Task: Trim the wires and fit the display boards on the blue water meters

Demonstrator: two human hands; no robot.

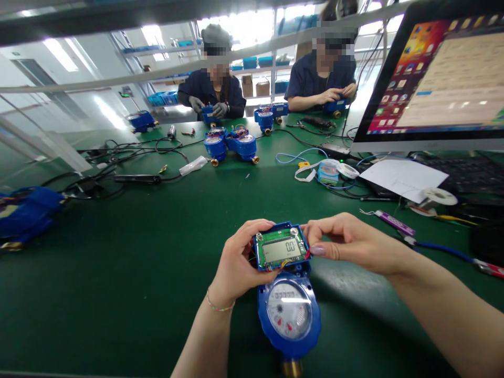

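Note:
A blue water meter (289,310) lies on the green table in front of me, its round dial facing up and a brass fitting at the near end. At its far end is a display module (281,248), a green circuit board with a small screen in a blue housing. My left hand (240,260) is wrapped round the module's left side, thumb at the front. At the right edge, my right hand (334,242) is closed, thumb and fingertips against the housing beside short red wires (307,255). Exactly what those fingertips pinch is partly hidden.
Other blue meters stand at the centre back (241,145) and far left (27,212). Black cables (157,146) run across the left. A monitor (437,79), white paper (403,177) and solder spool (439,197) are on the right. Two people handle meters opposite.

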